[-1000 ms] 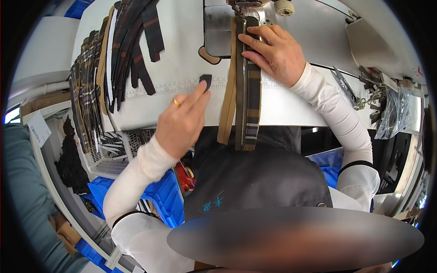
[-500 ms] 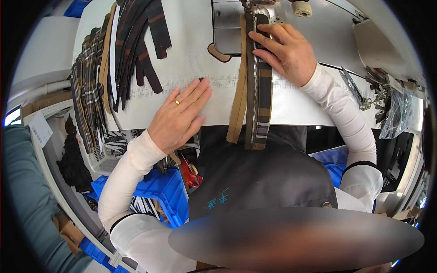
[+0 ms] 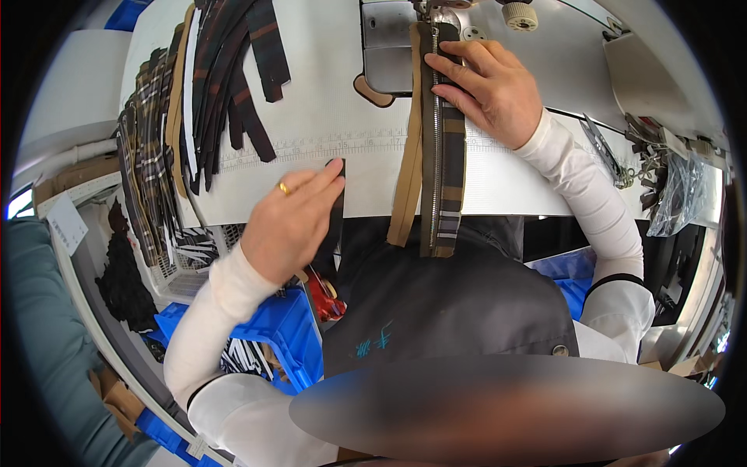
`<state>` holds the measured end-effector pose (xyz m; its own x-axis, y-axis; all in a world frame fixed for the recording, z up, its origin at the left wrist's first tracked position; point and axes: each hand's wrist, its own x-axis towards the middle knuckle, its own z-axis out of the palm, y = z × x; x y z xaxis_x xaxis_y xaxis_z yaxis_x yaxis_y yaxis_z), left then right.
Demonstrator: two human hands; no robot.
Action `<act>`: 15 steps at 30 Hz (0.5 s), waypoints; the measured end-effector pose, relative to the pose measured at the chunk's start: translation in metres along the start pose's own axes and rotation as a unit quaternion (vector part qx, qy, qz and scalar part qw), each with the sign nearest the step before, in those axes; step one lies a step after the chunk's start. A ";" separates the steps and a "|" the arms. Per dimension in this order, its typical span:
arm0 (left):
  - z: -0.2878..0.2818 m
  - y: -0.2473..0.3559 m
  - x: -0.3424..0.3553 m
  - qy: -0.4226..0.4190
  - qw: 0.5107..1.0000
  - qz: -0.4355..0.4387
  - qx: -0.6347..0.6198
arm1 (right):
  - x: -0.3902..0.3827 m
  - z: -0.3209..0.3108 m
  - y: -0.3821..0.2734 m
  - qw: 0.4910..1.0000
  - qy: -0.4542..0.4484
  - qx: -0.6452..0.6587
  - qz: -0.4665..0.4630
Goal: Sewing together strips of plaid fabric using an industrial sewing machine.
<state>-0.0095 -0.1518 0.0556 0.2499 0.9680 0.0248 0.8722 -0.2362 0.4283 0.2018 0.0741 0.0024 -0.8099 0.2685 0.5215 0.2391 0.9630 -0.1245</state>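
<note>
A long metal zipper [image 3: 436, 148] with dark tape lies under the sewing machine's presser area, running down past the table edge. Along its right side is a plaid fabric strip [image 3: 451, 167], and along its left a tan strip [image 3: 408, 163]. My right hand [image 3: 494, 93] rests on the zipper near the machine, fingers stretched and thumb apart, pressing on it. My left hand [image 3: 292, 222] is closed at the table's front edge, with a narrow dark fabric strip [image 3: 336, 208] pinched at the fingertips. The strip hangs down; its lower end is partly hidden.
Dark strips [image 3: 222, 86] and plaid strips [image 3: 152, 148] are heaped at the table's left. The sewing machine [image 3: 389, 50] stands at the back. Scissors [image 3: 603, 148] and a plastic bag [image 3: 681, 194] lie at right. A blue bin [image 3: 288, 327] sits below left.
My left hand has drawn back toward me and slightly left, curling from flat to closed; the dark strip now shows in it. My right hand and the zipper have stayed put.
</note>
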 end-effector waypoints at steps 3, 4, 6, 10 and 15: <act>-0.005 0.009 -0.006 -0.097 0.990 0.011 0.100 | 0.000 0.001 0.001 1.000 0.014 -0.008 -0.005; 0.000 0.001 -0.011 -0.097 0.975 0.054 0.193 | -0.001 0.000 0.001 1.000 0.018 -0.008 -0.010; 0.007 -0.006 -0.015 -0.072 0.965 0.076 0.241 | -0.001 -0.001 0.001 1.000 0.008 0.001 -0.003; 0.031 -0.015 -0.017 0.046 0.982 0.069 0.171 | 0.001 -0.001 0.000 1.000 0.002 0.020 -0.003; 0.029 0.003 0.012 0.098 0.987 0.054 0.118 | -0.001 0.000 0.000 1.000 0.019 -0.001 0.006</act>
<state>0.0089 -0.1433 0.0308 0.2810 0.9284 0.2431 0.9242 -0.3300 0.1921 0.2031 0.0742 0.0017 -0.7854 0.2791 0.5524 0.2496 0.9596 -0.1300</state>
